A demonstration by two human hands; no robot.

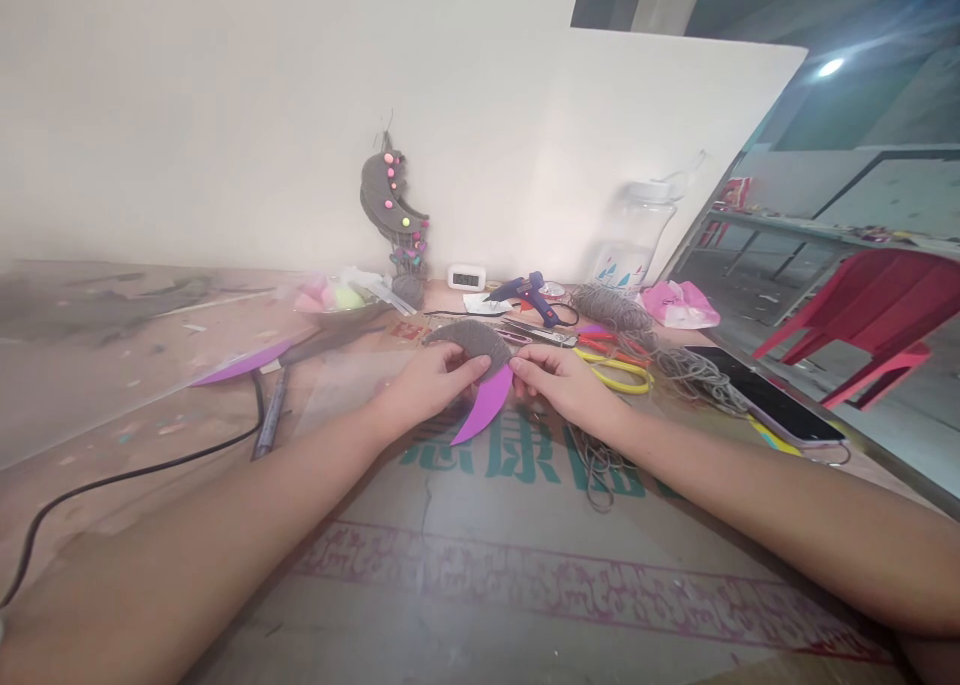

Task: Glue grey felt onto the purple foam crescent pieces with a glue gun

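Note:
Between my hands is a crescent moon shape (486,410), its upper part wrapped in grey yarn (480,340) and its lower tip bare purple. My left hand (433,377) pinches the wrapped part with thumb and fingers. At the crescent's right edge, my right hand (553,377) has its thumb and fingers pressed together at the border of the grey and purple; a yarn strand in them is too fine to make out. Loose grey yarn (600,465) trails on the cardboard below my right hand.
Behind my hands lie a blue glue gun (531,297), yellow-handled scissors (619,373), orange-handled pliers (611,345) and a small clock (466,276). A phone (765,395) and water bottle (637,230) are on the right. A finished-looking crescent (386,200) hangs against the white board. A black cable (135,480) runs left.

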